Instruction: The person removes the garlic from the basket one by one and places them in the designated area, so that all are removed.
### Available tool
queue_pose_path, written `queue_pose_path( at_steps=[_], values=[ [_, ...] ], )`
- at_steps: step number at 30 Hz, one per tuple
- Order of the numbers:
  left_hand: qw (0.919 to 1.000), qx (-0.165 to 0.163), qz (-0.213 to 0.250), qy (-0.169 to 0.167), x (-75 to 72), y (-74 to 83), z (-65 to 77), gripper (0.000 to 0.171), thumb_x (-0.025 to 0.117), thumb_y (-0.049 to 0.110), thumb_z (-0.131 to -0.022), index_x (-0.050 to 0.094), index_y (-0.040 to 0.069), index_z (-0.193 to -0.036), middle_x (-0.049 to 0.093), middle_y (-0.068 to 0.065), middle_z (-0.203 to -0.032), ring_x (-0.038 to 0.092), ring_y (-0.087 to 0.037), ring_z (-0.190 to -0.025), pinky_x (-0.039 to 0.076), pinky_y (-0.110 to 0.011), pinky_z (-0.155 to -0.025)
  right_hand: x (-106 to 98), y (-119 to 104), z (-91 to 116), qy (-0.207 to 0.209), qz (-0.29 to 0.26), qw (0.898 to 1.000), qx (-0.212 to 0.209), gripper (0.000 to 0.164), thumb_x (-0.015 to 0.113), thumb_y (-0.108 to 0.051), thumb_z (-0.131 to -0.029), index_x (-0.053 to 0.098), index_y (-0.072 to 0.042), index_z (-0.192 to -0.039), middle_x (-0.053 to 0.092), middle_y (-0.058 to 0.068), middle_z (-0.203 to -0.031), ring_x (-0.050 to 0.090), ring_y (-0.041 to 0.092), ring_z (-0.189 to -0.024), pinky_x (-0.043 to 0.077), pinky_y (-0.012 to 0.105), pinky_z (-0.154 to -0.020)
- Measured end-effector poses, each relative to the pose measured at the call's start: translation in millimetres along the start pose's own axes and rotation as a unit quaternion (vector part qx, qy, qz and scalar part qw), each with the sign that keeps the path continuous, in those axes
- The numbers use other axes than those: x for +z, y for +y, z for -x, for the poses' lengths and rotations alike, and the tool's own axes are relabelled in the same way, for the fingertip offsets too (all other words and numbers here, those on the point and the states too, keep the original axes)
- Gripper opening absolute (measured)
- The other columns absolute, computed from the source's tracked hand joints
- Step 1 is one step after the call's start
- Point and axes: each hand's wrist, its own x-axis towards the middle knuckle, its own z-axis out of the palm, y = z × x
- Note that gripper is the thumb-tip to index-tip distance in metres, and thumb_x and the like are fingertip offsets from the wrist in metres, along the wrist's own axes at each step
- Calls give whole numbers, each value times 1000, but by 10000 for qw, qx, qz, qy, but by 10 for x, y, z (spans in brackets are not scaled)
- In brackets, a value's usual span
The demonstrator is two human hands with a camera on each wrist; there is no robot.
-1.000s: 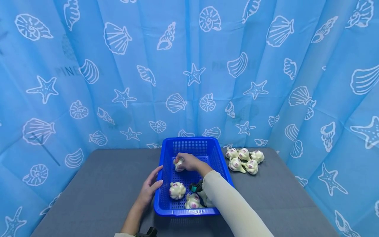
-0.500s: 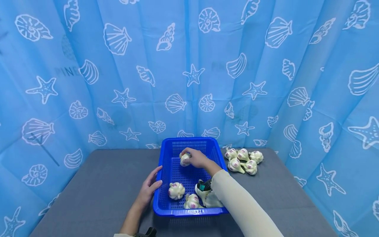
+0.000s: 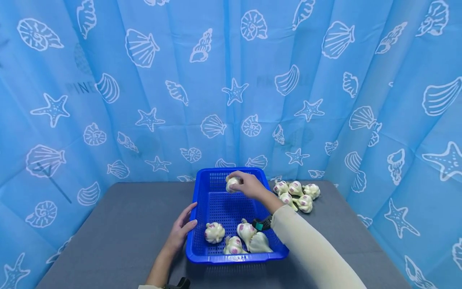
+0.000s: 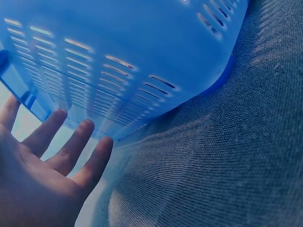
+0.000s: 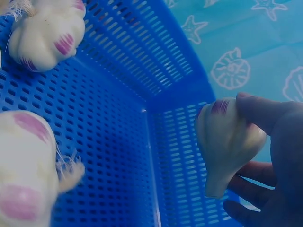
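My right hand [image 3: 250, 186] grips a garlic bulb [image 3: 232, 184] over the far part of a blue plastic basket [image 3: 236, 259]. In the right wrist view, thumb and fingers clasp the bulb [image 5: 227, 139] from the side, its stem pointing down. Other garlic bulbs [image 3: 214, 233] lie in the near part of the basket, most of them bunched at the front right. My left hand [image 3: 179, 230] is at the basket's left side, fingertips right at the rim. From the left wrist, the fingers of this hand [image 4: 52, 175] spread beside the slotted outer wall [image 4: 128, 52].
Several more garlic bulbs [image 3: 304, 204] lie grouped on the grey cloth-covered table [image 3: 144, 208], to the right of the basket. A blue curtain [image 3: 202, 100] with white shell prints hangs behind and along both sides.
My right hand has lifted the garlic bulb from low in the basket, moving it up and to the right toward the back wall. The left hand stays at the left rim.
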Motion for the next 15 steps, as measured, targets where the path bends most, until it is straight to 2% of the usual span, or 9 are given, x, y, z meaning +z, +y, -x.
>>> queue_pose_path(
  at_steps=[6,12,15],
  values=[
    [10000,-34,-43,-10,4,6,6,55,54,16,-97,39,16,-149,37,-23,-149,41,-46,-130,42,-60,-96,-192,27,55,190,-63,9997,-131,32,66,-26,-94,63,-18,-125,64,5,-97,56,18,-76,47,32,-62],
    [10000,63,-27,-22,1,-1,9,54,53,13,-97,38,14,-149,37,-24,-148,41,-47,-128,43,-59,-94,-358,112,99,386,-149,9981,-454,34,68,-23,-92,63,-12,-124,65,9,-98,58,19,-80,48,34,-68],
    [10000,67,-12,-12,2,-10,8,55,54,12,-97,39,15,-149,38,-24,-148,42,-46,-128,43,-59,-94,-426,166,128,447,-194,9978,-458,36,69,-22,-91,62,-11,-125,65,9,-96,58,19,-81,48,34,-69]
  ],
)
